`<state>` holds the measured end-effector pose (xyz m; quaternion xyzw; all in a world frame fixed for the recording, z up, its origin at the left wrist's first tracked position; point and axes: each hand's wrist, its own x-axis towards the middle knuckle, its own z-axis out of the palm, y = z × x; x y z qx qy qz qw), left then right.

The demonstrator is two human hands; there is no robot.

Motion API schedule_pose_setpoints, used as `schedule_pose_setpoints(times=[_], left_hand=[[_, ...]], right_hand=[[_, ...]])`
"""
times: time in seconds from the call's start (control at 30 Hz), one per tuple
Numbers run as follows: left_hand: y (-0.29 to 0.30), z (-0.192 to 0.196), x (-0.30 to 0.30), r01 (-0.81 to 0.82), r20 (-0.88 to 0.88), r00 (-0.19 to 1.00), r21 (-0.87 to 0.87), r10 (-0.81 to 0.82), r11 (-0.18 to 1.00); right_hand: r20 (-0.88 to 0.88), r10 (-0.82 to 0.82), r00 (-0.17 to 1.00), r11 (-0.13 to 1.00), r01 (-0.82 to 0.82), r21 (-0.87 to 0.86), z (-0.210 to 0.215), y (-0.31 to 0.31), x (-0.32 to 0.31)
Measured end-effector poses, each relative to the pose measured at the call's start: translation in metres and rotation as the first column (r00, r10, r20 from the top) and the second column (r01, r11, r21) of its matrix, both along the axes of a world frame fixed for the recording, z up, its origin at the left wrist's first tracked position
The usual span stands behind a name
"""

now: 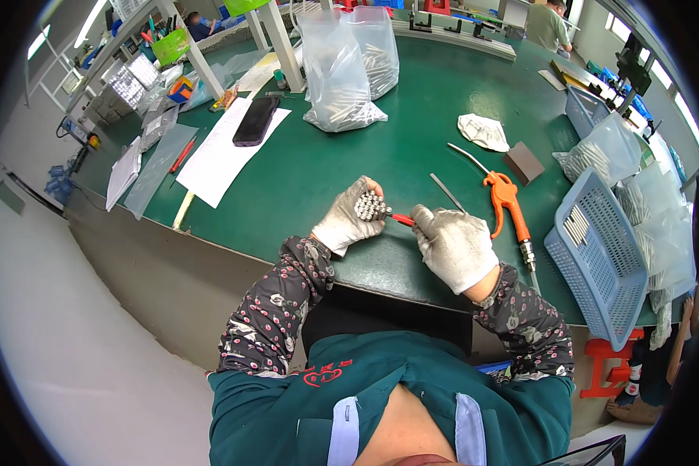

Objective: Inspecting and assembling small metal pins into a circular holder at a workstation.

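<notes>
My left hand (343,219), in a whitish work glove, is closed around a bundle of short metal rods (370,206), their round ends showing. Gripped in my gloved right hand (460,247) is a slim tool with a red handle (402,220). Its tip meets the edge of the bundle; the glove and rods hide what kind of tool it is. Just beyond my right hand lies a thin metal strip (447,193). To its right rests an orange air blow gun (506,203) with a bent nozzle and a hose.
A blue basket (602,264) holding several rods stands at the right, beside bags of rods (664,241). Farther off are a brown block (524,163), a crumpled white cloth (483,132) and filled plastic bags (338,93). A phone (256,121) lies on paper (217,167) at left.
</notes>
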<state>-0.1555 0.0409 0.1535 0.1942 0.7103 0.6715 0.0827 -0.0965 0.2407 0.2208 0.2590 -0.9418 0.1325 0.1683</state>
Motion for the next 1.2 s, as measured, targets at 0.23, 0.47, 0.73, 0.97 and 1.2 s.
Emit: schedule_pose_setpoints(times=[0.23, 0.47, 0.73, 0.97, 1.2], left_hand=[[0.002, 0.005, 0.003, -0.004, 0.07, 0.998, -0.002, 0.004, 1.0], [0.001, 0.002, 0.002, -0.005, 0.011, 1.0, -0.008, 0.005, 1.0], [0.002, 0.002, 0.002, -0.007, 0.033, 0.999, 0.032, 0.006, 0.999], [0.002, 0.004, 0.002, -0.009, 0.032, 0.999, -0.004, 0.009, 1.0], [0.001, 0.004, 0.002, -0.009, 0.012, 1.0, -0.021, 0.01, 1.0]], right_hand=[[0.018, -0.002, 1.0, 0.999, 0.001, 0.034, 0.0, -0.001, -0.003], [0.007, 0.021, 1.0, 0.999, -0.021, 0.029, 0.004, 0.0, -0.004], [0.006, 0.023, 1.0, 0.999, -0.023, 0.035, 0.006, -0.001, -0.005], [0.011, 0.04, 0.999, 0.998, -0.04, 0.039, 0.009, 0.0, -0.007], [0.02, 0.043, 0.999, 0.999, -0.044, 0.029, 0.01, -0.001, -0.008]])
